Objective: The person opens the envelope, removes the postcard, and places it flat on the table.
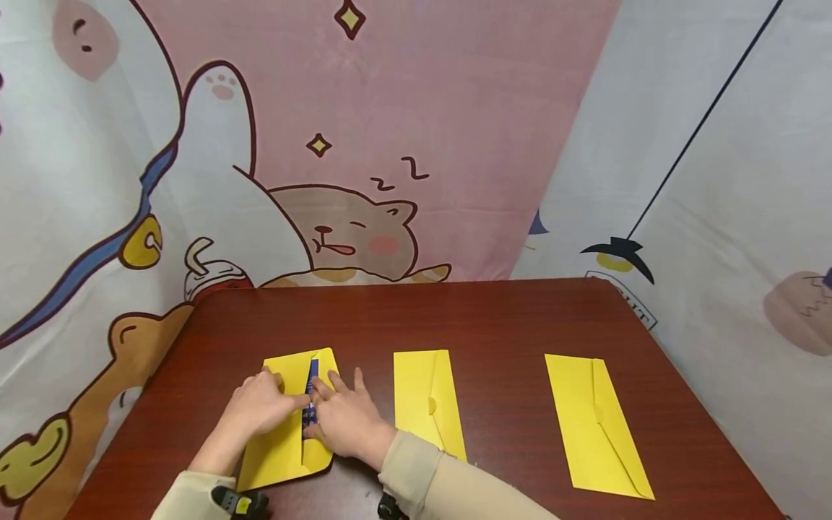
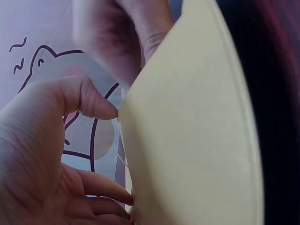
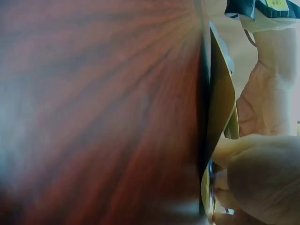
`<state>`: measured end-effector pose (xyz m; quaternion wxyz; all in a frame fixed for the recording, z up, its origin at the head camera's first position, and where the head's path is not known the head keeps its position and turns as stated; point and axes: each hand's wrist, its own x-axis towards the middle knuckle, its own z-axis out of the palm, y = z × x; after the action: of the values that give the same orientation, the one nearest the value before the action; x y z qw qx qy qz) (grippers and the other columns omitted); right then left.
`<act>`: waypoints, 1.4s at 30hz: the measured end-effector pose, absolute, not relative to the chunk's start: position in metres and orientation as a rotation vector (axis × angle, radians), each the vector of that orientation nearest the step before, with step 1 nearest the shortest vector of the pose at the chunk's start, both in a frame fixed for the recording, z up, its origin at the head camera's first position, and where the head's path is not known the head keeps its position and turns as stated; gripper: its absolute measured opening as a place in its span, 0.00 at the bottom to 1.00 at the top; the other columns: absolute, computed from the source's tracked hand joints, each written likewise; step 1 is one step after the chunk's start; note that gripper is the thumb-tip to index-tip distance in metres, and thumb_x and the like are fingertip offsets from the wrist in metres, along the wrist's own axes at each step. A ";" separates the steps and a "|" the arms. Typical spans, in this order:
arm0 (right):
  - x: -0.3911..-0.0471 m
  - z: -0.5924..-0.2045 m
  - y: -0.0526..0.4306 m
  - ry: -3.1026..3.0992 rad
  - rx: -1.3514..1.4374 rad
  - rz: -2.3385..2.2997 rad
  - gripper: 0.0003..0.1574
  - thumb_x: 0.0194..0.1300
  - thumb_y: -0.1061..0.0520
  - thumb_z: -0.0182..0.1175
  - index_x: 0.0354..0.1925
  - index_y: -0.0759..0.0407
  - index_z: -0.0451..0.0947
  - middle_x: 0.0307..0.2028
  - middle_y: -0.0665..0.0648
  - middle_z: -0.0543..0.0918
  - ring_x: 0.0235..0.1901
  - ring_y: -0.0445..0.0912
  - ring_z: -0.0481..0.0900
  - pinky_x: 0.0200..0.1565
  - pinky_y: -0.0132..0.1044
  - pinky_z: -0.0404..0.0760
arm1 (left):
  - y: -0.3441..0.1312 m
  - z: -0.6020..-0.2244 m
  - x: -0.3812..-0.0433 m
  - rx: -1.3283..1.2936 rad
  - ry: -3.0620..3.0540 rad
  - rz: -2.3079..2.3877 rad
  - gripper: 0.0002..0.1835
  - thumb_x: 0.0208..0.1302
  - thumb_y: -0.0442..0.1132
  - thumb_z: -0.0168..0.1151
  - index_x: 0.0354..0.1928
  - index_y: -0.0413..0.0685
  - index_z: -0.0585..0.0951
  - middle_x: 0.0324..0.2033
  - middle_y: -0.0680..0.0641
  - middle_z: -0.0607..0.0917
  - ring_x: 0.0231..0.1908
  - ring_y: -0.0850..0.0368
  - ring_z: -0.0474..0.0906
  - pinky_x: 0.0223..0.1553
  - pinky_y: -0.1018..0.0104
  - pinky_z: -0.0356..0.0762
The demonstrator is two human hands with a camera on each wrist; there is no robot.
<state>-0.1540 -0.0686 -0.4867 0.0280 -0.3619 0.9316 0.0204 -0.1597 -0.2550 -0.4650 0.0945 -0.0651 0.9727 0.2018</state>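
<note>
On the left of the table in the head view lies a yellow envelope (image 1: 279, 451), slightly turned, its long side opening facing right. A blue printed slip (image 1: 314, 372) shows in that opening, partly covered by the fingers; its lower side is hidden. My left hand (image 1: 256, 401) bends over the envelope's left panel, thumb at the opening's edge. In the left wrist view the thumb and fingers of the left hand (image 2: 56, 140) meet the raised yellow paper (image 2: 197, 117). My right hand (image 1: 347, 415) lies over the slip and the flap side, fingers spread.
A second yellow envelope (image 1: 416, 383) lies at the middle of the brown table (image 1: 500, 318), near my right forearm. Farther right is a third yellow envelope (image 1: 585, 412). Both have their flaps folded over. A printed cloth (image 1: 481, 144) hangs behind the table.
</note>
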 end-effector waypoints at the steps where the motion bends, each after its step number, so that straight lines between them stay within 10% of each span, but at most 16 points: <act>1: -0.154 -0.487 -0.068 2.855 -1.104 0.067 0.42 0.77 0.26 0.49 0.78 0.42 0.69 0.80 0.42 0.62 0.80 0.47 0.57 0.74 0.63 0.59 | -0.255 -0.465 -0.160 -0.199 2.881 0.598 0.48 0.58 0.66 0.71 0.59 0.22 0.79 0.56 0.22 0.80 0.47 0.30 0.81 0.46 0.38 0.79; 7: -0.153 -0.485 -0.063 2.796 -1.014 0.126 0.45 0.77 0.22 0.40 0.83 0.36 0.57 0.82 0.36 0.53 0.81 0.42 0.49 0.76 0.62 0.51 | -0.254 -0.465 -0.160 -0.224 2.866 0.608 0.49 0.58 0.65 0.72 0.60 0.20 0.77 0.58 0.20 0.79 0.48 0.29 0.80 0.50 0.35 0.78; 42: -0.150 -0.483 -0.040 2.808 -0.995 0.112 0.43 0.79 0.25 0.44 0.82 0.39 0.61 0.81 0.40 0.57 0.80 0.43 0.54 0.77 0.59 0.54 | -0.256 -0.468 -0.161 -0.238 2.846 0.628 0.50 0.56 0.63 0.74 0.62 0.20 0.76 0.55 0.23 0.81 0.47 0.31 0.79 0.52 0.33 0.76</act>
<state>-0.1496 -0.0396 -0.4832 0.0802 -0.3328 0.9388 0.0376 -0.1614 -0.2562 -0.4676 0.1083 -0.0808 0.9675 0.2135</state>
